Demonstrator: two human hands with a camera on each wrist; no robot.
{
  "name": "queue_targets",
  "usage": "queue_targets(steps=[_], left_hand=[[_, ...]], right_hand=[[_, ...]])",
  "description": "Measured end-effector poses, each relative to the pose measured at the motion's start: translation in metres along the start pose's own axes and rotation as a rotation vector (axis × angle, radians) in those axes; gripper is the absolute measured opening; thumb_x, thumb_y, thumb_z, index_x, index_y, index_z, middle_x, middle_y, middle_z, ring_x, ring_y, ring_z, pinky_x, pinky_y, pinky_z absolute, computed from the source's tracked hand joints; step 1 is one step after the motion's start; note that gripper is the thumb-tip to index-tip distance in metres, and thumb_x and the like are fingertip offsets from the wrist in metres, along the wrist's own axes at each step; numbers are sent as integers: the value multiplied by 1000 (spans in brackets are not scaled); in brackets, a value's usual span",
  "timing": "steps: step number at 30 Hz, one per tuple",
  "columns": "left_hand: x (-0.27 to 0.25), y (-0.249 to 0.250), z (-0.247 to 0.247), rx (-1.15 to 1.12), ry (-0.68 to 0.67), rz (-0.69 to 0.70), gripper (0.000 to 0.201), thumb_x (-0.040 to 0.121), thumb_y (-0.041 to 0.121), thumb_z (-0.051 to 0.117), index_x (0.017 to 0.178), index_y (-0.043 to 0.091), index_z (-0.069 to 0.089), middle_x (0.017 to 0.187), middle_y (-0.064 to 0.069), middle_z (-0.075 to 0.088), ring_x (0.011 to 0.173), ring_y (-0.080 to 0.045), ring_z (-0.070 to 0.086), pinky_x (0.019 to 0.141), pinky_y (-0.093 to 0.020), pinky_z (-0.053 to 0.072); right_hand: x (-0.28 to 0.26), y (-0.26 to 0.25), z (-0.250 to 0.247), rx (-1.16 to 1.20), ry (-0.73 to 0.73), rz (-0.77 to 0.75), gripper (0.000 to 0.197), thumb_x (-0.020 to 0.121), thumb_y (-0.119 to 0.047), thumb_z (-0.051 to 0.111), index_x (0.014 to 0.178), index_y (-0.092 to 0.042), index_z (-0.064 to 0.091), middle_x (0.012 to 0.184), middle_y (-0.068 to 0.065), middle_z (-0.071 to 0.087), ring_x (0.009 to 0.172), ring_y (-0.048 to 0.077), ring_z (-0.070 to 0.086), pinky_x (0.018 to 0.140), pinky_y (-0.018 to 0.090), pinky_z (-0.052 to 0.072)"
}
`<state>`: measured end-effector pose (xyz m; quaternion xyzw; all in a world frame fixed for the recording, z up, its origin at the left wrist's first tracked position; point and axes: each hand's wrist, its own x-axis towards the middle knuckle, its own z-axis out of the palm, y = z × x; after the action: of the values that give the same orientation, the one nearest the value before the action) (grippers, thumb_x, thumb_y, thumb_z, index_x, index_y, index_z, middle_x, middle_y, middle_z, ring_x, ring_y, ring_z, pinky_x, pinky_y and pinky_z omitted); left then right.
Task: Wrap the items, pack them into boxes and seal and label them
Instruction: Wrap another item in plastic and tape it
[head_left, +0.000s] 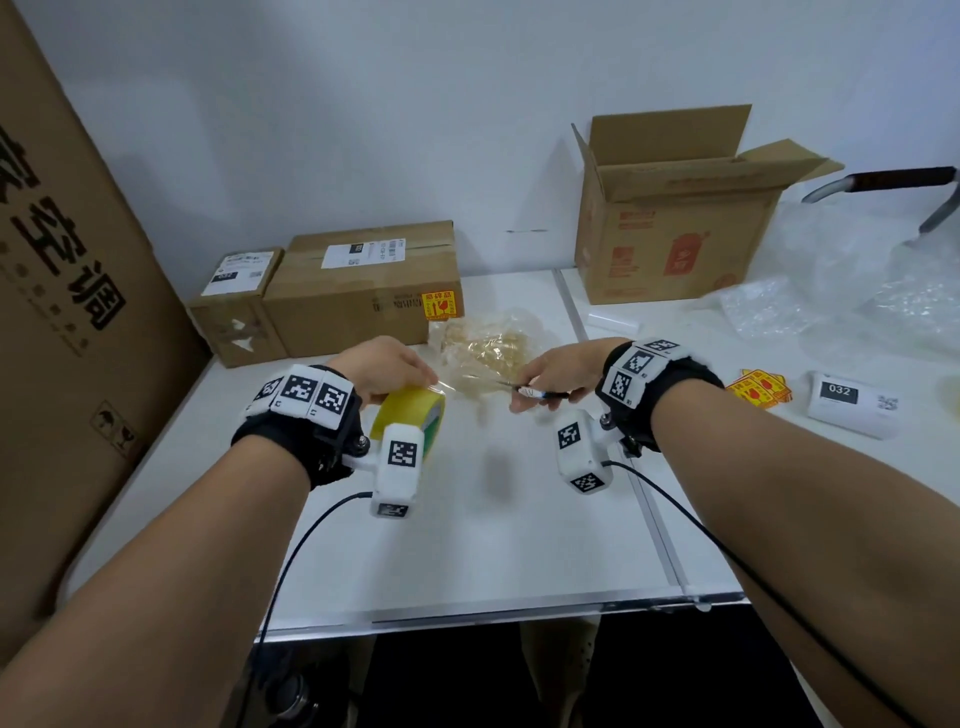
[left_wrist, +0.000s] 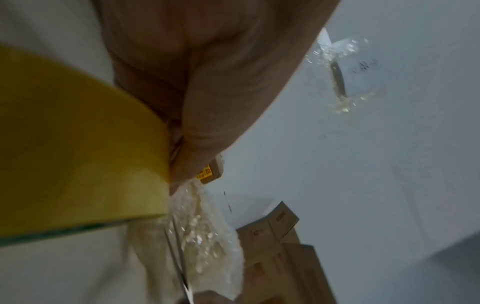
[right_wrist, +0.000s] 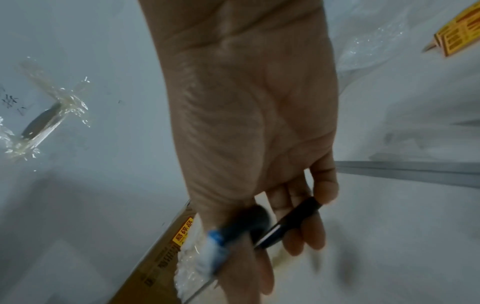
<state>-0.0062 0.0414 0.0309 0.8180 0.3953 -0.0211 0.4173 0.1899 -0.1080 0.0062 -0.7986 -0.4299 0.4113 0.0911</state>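
My left hand (head_left: 395, 371) grips a yellow roll of packing tape (head_left: 410, 415) above the white table (head_left: 493, 519); in the left wrist view the tape roll (left_wrist: 78, 144) fills the left side. A short clear strip leads off the roll to the right. My right hand (head_left: 540, 379) holds a dark-handled cutting tool (head_left: 540, 392) whose metal tip points left at that strip. The right wrist view shows my fingers curled round the cutting tool (right_wrist: 293, 218). Just behind both hands lies a bubble-wrapped item (head_left: 488, 348) on the table.
Two sealed cardboard boxes (head_left: 363, 291) stand at the back left and an open box (head_left: 670, 228) at the back right. Loose bubble wrap (head_left: 857, 301), yellow fragile stickers (head_left: 758, 392) and a label roll (head_left: 852, 410) lie at the right. A tall carton (head_left: 67, 312) borders the left.
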Motion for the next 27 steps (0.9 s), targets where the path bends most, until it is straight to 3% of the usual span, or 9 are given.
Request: queue_targets(steps=[6,9,13,15,17,19,21,24,27], left_hand=[[21,-23,-8,578,374,103,36,95,2,44,115,22,66,128,-11,60,115,-34,55,96,-42,47],[27,-32,-2,690,323,28,49,94,-5,39,131,23,56,133,-15,53,118,-35,53,88,-39,45],[37,-41,3,788,170,10,43,94,-3,49,133,13,55,153,-12,35,135,-30,43,106,-36,39],[36,-39,4,844,232,6,35,95,6,48,128,12,59,137,-12,50,123,-31,51,100,-40,45],[33,-26,6,891,438,152,31,93,7,45,118,12,64,119,-10,61,109,-29,53,91,-41,47],[34,-9,14,769,532,464,34,96,7,43,122,16,62,126,-7,60,115,-26,50,97,-40,43],[38,9,26,659,363,654,43,100,9,41,139,26,50,149,-1,45,137,-23,39,114,-42,33],[52,17,41,673,98,603,57,102,8,37,152,35,29,163,3,18,148,-21,21,121,-42,21],[66,8,43,594,92,552,63,101,7,36,152,41,23,163,7,13,149,-19,18,121,-46,21]], right_hand=[[-1,8,12,-199,97,-73,32,82,-19,75,110,-21,60,109,1,63,90,16,60,80,26,47],[2,10,19,-195,172,-121,28,83,-5,68,103,-21,58,106,3,60,82,14,58,64,22,46],[3,10,21,-248,200,-112,35,80,-5,68,108,-23,58,110,2,59,96,21,57,77,29,48],[3,10,21,-270,214,-116,37,80,-6,69,112,-22,59,113,2,58,102,24,57,82,31,47],[4,11,22,-290,222,-110,40,80,-6,68,115,-22,58,116,3,58,104,25,57,86,34,49],[3,11,23,-315,231,-115,40,81,-6,65,117,-21,58,117,4,58,105,26,57,88,36,49],[2,10,24,-350,236,-130,38,82,-6,63,117,-20,59,116,5,57,104,26,57,87,37,49],[-6,12,22,-399,206,-107,37,82,-8,62,114,-23,58,110,1,55,97,24,55,88,39,49],[-28,20,11,-538,26,-7,36,84,-14,61,117,-29,58,107,-7,52,97,20,52,87,36,48]])
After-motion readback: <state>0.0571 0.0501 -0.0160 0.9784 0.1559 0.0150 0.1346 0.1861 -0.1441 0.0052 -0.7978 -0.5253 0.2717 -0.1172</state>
